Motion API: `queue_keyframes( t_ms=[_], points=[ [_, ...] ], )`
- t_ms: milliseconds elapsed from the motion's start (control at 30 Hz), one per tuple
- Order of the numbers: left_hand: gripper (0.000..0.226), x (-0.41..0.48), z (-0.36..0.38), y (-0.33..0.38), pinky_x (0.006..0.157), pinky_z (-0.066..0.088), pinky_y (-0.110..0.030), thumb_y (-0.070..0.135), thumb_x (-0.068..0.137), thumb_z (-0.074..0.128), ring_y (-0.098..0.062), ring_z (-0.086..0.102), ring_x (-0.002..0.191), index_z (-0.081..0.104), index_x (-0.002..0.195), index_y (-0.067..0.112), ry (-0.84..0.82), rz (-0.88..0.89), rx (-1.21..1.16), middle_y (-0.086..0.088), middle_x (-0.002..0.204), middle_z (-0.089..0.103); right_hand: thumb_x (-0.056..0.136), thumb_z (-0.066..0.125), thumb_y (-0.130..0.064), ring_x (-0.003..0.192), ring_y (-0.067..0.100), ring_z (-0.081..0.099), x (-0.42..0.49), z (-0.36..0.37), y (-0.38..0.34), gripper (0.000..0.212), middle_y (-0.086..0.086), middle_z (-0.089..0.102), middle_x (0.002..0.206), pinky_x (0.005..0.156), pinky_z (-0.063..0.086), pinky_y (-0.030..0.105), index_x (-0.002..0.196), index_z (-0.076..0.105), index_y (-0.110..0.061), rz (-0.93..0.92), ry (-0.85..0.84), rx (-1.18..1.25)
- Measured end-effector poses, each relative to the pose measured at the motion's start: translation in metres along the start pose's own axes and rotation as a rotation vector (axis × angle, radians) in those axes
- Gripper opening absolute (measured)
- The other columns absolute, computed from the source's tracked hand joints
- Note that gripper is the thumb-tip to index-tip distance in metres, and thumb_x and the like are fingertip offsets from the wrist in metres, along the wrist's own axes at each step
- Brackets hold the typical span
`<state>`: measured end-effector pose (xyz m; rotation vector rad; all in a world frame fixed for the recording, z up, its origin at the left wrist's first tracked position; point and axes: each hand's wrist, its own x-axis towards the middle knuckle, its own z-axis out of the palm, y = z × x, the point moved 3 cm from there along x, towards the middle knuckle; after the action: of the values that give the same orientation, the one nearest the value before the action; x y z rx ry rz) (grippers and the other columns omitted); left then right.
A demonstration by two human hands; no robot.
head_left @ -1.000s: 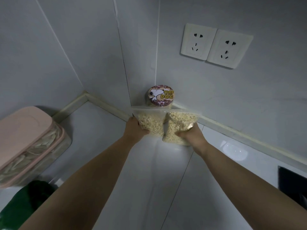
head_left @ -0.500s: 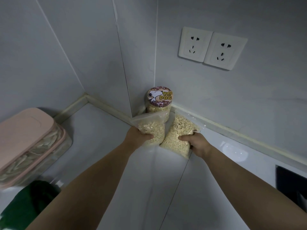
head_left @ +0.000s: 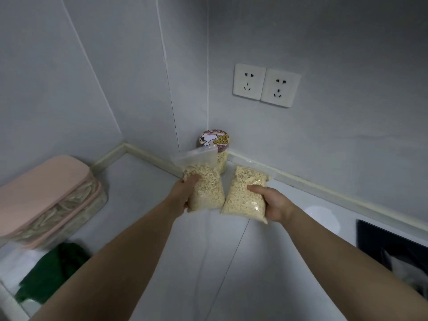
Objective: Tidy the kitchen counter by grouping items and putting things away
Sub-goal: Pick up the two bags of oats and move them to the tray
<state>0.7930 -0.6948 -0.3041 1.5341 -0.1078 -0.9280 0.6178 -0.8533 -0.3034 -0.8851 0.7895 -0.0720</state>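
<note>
The left bag (head_left: 205, 188) of pale flakes is upright, with the left grip (head_left: 183, 193) curled round its left side. Just beside it, the right bag (head_left: 245, 195) tilts toward the wall, and the right grip (head_left: 273, 202) is wrapped round its right edge. Both are in front of the jar (head_left: 216, 147) in the corner of the surface (head_left: 143, 181). A pink-lidded box (head_left: 46, 195) and a green cloth (head_left: 51, 272) lie to the left. Two sockets (head_left: 266, 85) are on the wall.

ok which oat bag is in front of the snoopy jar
The left bag, gripped by the left hand: its clear top covers part of the jar. The right bag, in the right hand, sits right of the jar.
</note>
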Motion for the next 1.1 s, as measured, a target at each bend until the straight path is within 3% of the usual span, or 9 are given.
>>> queue_keyframes(
  t_ms=[200,300,433,600,733,967,1100],
  points=[
    [0.032,-0.053,0.014,0.007,0.064,0.053,-0.028,0.045,0.093,0.053,-0.016,0.066,0.083,0.058,0.107,0.017,-0.046,-0.009,-0.031,0.000,0.095,0.068,0.085,0.066,-0.015,0.100,0.029,0.066,-0.056,0.014,-0.002,0.035,0.015,0.067,0.115,0.081,0.054,0.038,0.118,0.060,-0.006,-0.095,0.006,-0.117],
    [0.034,-0.084,0.017,0.009,0.055,0.054,-0.022,0.041,0.092,0.057,-0.014,0.066,0.081,0.056,0.114,0.016,-0.089,0.050,0.013,0.001,0.095,0.068,0.085,0.067,-0.015,0.096,0.028,0.067,-0.087,0.021,0.003,0.033,0.014,0.068,0.112,0.076,0.055,0.036,0.117,0.060,-0.008,-0.148,0.022,-0.164],
    [0.048,-0.117,0.015,0.004,0.064,0.055,-0.028,0.040,0.088,0.063,-0.020,0.068,0.090,0.053,0.126,0.014,-0.118,0.104,0.057,-0.004,0.107,0.069,0.084,0.068,-0.014,0.098,0.030,0.067,-0.124,0.025,0.016,0.032,0.015,0.068,0.112,0.077,0.055,0.039,0.115,0.060,-0.009,-0.191,0.047,-0.173],
    [0.031,-0.163,0.013,-0.012,0.065,0.052,-0.029,0.038,0.094,0.054,-0.018,0.065,0.084,0.058,0.116,0.016,-0.138,0.078,-0.010,-0.001,0.097,0.067,0.085,0.068,-0.015,0.095,0.029,0.067,-0.174,0.025,0.042,0.030,0.014,0.069,0.109,0.078,0.055,0.039,0.113,0.060,-0.009,-0.230,0.100,-0.121],
    [0.039,-0.199,0.022,-0.034,0.071,0.052,-0.031,0.042,0.097,0.046,-0.022,0.064,0.096,0.054,0.123,0.015,-0.203,0.028,-0.003,-0.004,0.110,0.066,0.084,0.069,-0.015,0.093,0.028,0.067,-0.220,0.015,0.068,0.034,0.014,0.069,0.108,0.077,0.055,0.038,0.116,0.060,-0.007,-0.248,0.180,-0.090],
    [0.045,-0.262,0.076,-0.060,0.062,0.053,-0.029,0.053,0.093,0.047,-0.017,0.067,0.086,0.058,0.118,0.016,-0.325,-0.042,0.072,-0.002,0.100,0.069,0.084,0.069,-0.012,0.084,0.025,0.069,-0.309,-0.029,0.091,0.027,0.010,0.071,0.096,0.066,0.056,0.033,0.109,0.061,-0.008,-0.305,0.288,-0.059],
    [0.033,-0.304,0.131,-0.073,0.058,0.055,-0.023,0.038,0.090,0.059,-0.016,0.069,0.082,0.059,0.114,0.015,-0.464,0.011,0.128,-0.003,0.097,0.071,0.084,0.067,-0.007,0.087,0.025,0.068,-0.364,-0.071,0.096,0.025,0.010,0.070,0.099,0.069,0.055,0.035,0.109,0.061,-0.010,-0.381,0.343,-0.023]
  ],
)
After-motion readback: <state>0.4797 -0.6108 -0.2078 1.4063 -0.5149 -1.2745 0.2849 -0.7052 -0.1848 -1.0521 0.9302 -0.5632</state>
